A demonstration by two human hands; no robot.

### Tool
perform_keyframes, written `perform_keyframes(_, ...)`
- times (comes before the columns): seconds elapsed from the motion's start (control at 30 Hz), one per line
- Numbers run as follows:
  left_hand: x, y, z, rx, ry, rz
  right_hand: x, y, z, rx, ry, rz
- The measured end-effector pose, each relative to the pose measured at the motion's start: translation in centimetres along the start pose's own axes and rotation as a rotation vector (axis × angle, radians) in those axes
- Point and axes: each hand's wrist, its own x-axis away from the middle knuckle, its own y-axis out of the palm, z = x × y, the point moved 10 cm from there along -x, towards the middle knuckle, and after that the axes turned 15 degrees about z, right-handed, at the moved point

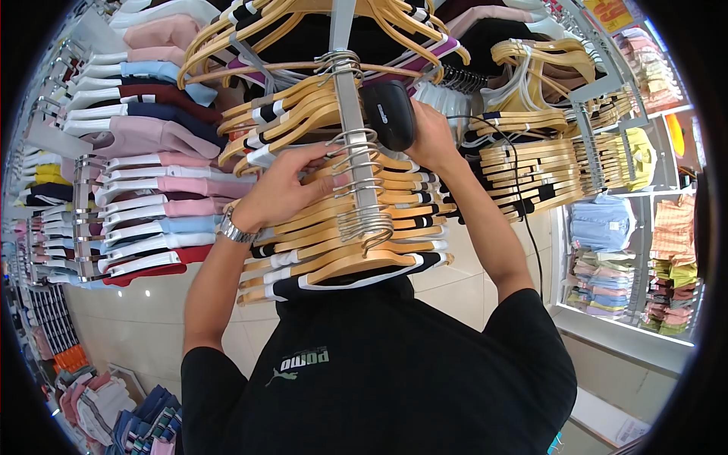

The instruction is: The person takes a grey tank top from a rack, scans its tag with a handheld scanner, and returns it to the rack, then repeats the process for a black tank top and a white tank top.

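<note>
In my right hand is a black handheld barcode scanner, its head tilted toward the rail and its cable trailing off to the right. My left hand wears a metal-band watch and grips several wooden clothes hangers near their metal hooks. Its thumb and forefinger touch the hooks on a silver display rail. Dark and white garments hang from these hangers, mostly hidden beneath the wood. Any tag under the scanner is out of sight.
White hangers with pink, blue and red clothes crowd the left side. More wooden hangers fill a rack at right. Folded shirts sit on shelves beyond. The black cable hangs between the racks. Folded clothes lie lower left.
</note>
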Motion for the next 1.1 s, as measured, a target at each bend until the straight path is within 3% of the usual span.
perform_keyframes(0.33, -0.3, -0.1, -0.3, 0.036, 0.038, 0.005, -1.7, -5.3, -0.2, 0.115, 0.090, 0.004)
perform_keyframes(0.6, -0.9, 0.2, -0.8, 0.012, -0.007, -0.085, -0.2, -8.5, 0.5, 0.124, 0.389, 0.001)
perform_keyframes(0.9, -1.5, 0.2, -1.3, 0.033, -0.113, -0.137, 3.7, -12.2, 2.9, 0.239, 0.435, 0.229)
perform_keyframes(1.1, -1.9, 0.0, -1.2, -0.009, -0.068, -0.179, 5.8, -13.2, 1.9, 0.293, 0.475, 0.319)
